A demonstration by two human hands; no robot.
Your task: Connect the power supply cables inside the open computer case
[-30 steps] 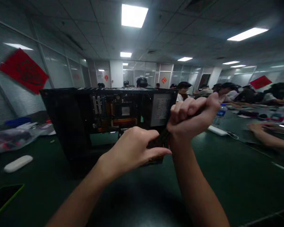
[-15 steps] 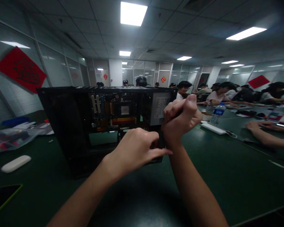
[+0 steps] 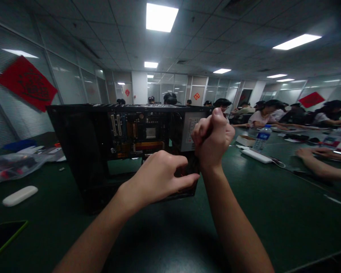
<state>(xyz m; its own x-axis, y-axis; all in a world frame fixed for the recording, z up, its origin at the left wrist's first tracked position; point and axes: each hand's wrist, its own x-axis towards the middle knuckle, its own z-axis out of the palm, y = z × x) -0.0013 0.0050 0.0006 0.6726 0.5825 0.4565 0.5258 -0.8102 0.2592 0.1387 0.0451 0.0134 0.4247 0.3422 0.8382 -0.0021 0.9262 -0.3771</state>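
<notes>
The computer case is black, the tabletop under it dark green; left of the case, a lime-edged black phone and dark-patterned red paper diamond; right, a blue-labelled bottle.

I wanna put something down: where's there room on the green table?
There's a bare patch of table right of the right arm, nearer than the white bar. Another lies between it and the left arm, in front of the computer. It's crowded far left, around the bag, and around the bottle.

A head camera looks forward over the nearby hands.
</notes>
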